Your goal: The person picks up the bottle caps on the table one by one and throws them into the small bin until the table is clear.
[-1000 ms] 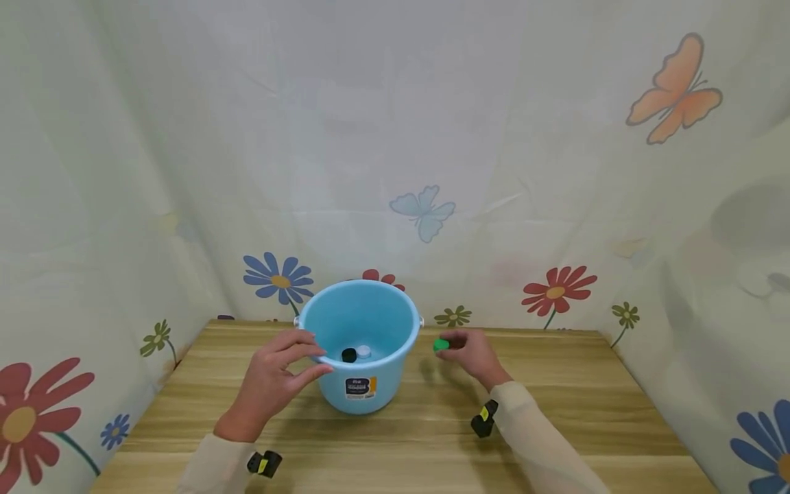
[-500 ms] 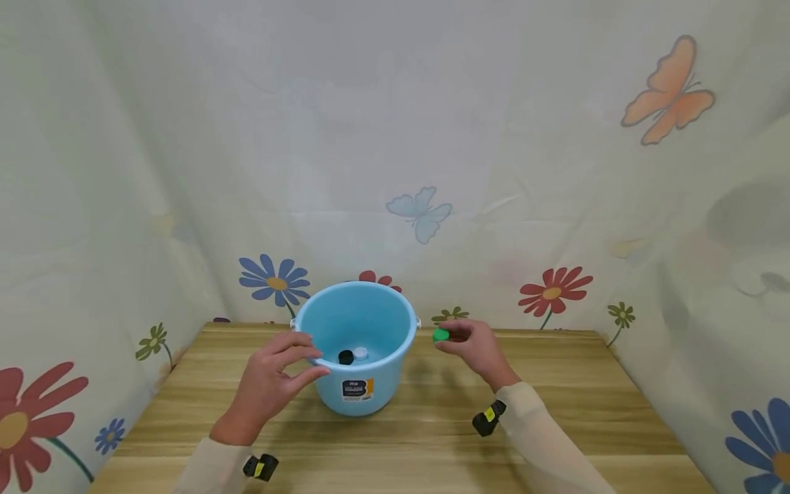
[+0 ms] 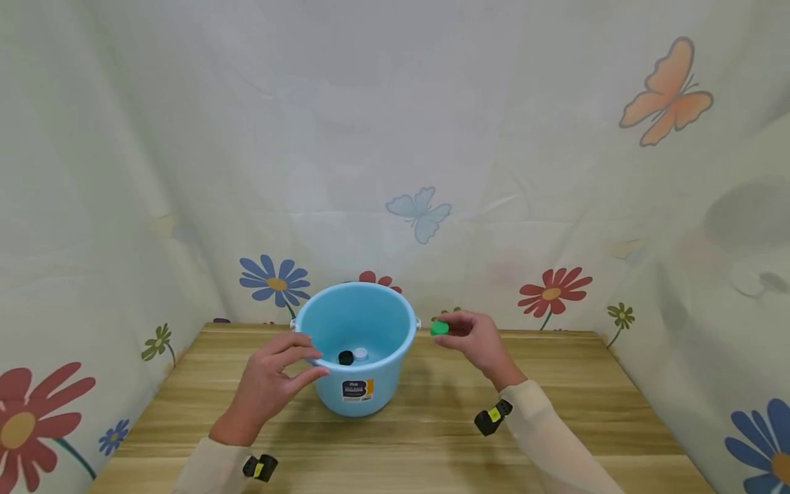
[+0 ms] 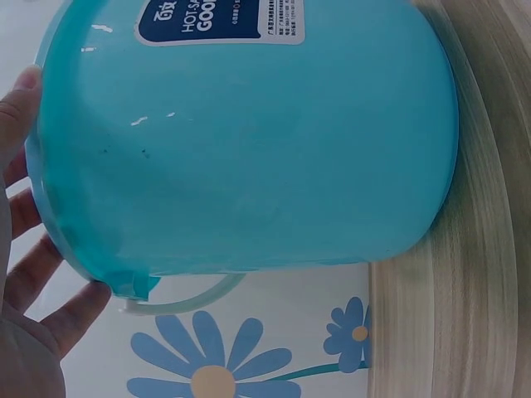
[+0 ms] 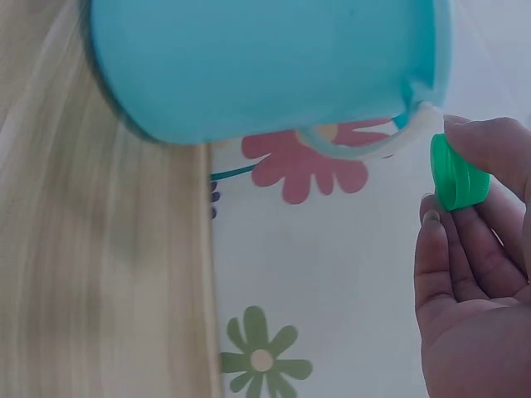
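Observation:
A light blue bucket (image 3: 358, 384) stands upright on the wooden table, with a label on its front. My left hand (image 3: 268, 384) holds its rim at the near left, thumb and fingers spread along the edge in the left wrist view. Right of the bucket, my right hand (image 3: 478, 343) pinches a green bottle cap (image 5: 456, 174) between thumb and fingers, at about rim height. Inside the bucket lie a black cap (image 3: 346, 357) and a white cap (image 3: 361, 353), both small and round.
The wooden table (image 3: 555, 398) reaches back to a pale curtain (image 3: 345, 151) printed with flowers and butterflies, which also closes in both sides. The bucket's pale handle (image 5: 365, 149) hangs down behind it.
My right hand has lifted the green bottle cap a little higher beside the bucket. The left hand has stayed at the rim.

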Available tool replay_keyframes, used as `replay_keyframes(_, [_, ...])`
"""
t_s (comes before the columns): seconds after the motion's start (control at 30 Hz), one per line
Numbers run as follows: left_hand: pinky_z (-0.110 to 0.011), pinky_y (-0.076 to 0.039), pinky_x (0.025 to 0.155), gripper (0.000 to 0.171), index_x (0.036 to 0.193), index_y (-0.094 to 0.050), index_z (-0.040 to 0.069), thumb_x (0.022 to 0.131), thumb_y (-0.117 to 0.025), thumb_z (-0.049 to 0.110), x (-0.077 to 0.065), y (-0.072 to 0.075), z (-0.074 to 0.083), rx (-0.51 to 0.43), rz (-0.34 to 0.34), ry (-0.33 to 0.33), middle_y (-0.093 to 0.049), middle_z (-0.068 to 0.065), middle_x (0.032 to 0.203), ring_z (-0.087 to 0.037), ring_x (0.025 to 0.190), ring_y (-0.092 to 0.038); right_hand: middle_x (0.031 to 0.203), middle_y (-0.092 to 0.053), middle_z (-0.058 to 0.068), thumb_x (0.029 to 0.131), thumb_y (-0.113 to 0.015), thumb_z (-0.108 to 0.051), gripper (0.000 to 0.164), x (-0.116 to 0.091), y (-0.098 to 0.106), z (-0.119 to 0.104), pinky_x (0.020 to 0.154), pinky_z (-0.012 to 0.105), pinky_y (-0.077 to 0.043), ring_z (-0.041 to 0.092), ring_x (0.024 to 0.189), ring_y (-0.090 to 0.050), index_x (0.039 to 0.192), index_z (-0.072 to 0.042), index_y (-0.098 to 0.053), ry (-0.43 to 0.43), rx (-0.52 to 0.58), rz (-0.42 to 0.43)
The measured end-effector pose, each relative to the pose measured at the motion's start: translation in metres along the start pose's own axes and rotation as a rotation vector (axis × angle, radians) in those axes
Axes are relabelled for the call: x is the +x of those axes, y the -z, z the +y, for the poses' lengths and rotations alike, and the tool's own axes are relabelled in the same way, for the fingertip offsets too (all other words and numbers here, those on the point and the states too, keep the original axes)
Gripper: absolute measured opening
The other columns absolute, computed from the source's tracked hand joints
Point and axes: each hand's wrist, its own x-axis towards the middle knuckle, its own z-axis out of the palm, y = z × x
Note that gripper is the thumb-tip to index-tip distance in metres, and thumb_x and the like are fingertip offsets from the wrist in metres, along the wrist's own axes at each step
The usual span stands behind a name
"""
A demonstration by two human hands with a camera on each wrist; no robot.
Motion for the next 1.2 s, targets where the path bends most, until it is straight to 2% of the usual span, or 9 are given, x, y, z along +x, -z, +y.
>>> replay_keyframes(0.23, [-0.042,-0.055,0.088,0.030,0.092,-0.074,0.022,0.067,-0.083,0.037,-0.001,-0.001,-0.001,0.000,0.003,-0.006,-0.065,0.006,0.103,-0.012,0.100,-0.060,0.106,-0.068,0.005,0.075,-0.080,-0.025,0.042,0.001,0.001,-0.014,0.079,0.027,-0.058,0.020,0.091,-0.066,0.112,-0.013,-0.067,-0.021,0.014,0.000])
replay_keyframes(0.4, [-0.043,-0.055,0.088,0.029,0.091,-0.074,0.022,0.067,-0.083,0.037,-0.001,-0.001,-0.001,-0.009,0.000,-0.002,-0.065,0.005,0.102,-0.012,0.099,-0.060,0.107,-0.068,0.008,0.076,-0.080,-0.022,0.037,0.002,-0.002,-0.024,0.079,0.027,-0.058,0.026,0.093,-0.065,0.110,-0.014,-0.067,-0.026,0.023,-0.014])
replay_keyframes(0.6, [-0.042,-0.054,0.089,0.030,0.092,-0.074,0.022,0.068,-0.082,0.037,-0.002,-0.001,-0.002,-0.008,-0.004,0.011,-0.064,0.007,0.103,-0.012,0.100,-0.060,0.108,-0.066,0.014,0.079,-0.077,-0.015,0.039,-0.003,-0.007,-0.054,0.079,0.027,-0.058,0.033,0.094,-0.062,0.115,-0.006,-0.064,0.025,0.023,-0.026])
replay_keyframes(0.7, [-0.042,-0.054,0.090,0.030,0.093,-0.073,0.023,0.068,-0.082,0.037,-0.002,-0.001,-0.002,-0.012,-0.007,0.011,-0.065,0.005,0.103,-0.012,0.100,-0.060,0.105,-0.067,0.011,0.077,-0.079,-0.017,0.040,0.000,-0.011,-0.054,0.078,0.027,-0.058,0.028,0.091,-0.064,0.113,-0.007,-0.066,0.044,0.026,-0.012])
replay_keyframes(0.83, [-0.042,-0.054,0.089,0.030,0.092,-0.073,0.023,0.067,-0.083,0.037,-0.001,-0.002,-0.003,-0.016,-0.003,0.005,-0.065,0.005,0.102,-0.012,0.100,-0.060,0.104,-0.067,0.011,0.076,-0.079,-0.015,0.038,0.004,-0.016,-0.058,0.078,0.029,-0.058,0.030,0.090,-0.064,0.111,-0.006,-0.066,0.056,0.040,-0.013])
replay_keyframes(0.93, [-0.042,-0.055,0.088,0.030,0.092,-0.073,0.023,0.067,-0.083,0.036,-0.002,-0.002,-0.004,-0.016,0.000,0.001,-0.065,0.005,0.102,-0.012,0.099,-0.060,0.106,-0.067,0.015,0.078,-0.077,-0.012,0.038,0.003,-0.019,-0.072,0.079,0.030,-0.058,0.035,0.092,-0.063,0.112,-0.003,-0.065,0.063,0.038,-0.032])
replay_keyframes(1.2, [-0.042,-0.055,0.087,0.030,0.092,-0.074,0.022,0.067,-0.083,0.036,0.000,-0.001,-0.002,-0.016,0.004,-0.003,-0.064,0.007,0.102,-0.012,0.099,-0.060,0.108,-0.067,0.006,0.077,-0.079,-0.022,0.041,0.017,-0.031,-0.060,0.080,0.031,-0.058,0.025,0.092,-0.065,0.114,-0.010,-0.066,0.045,0.048,-0.027])
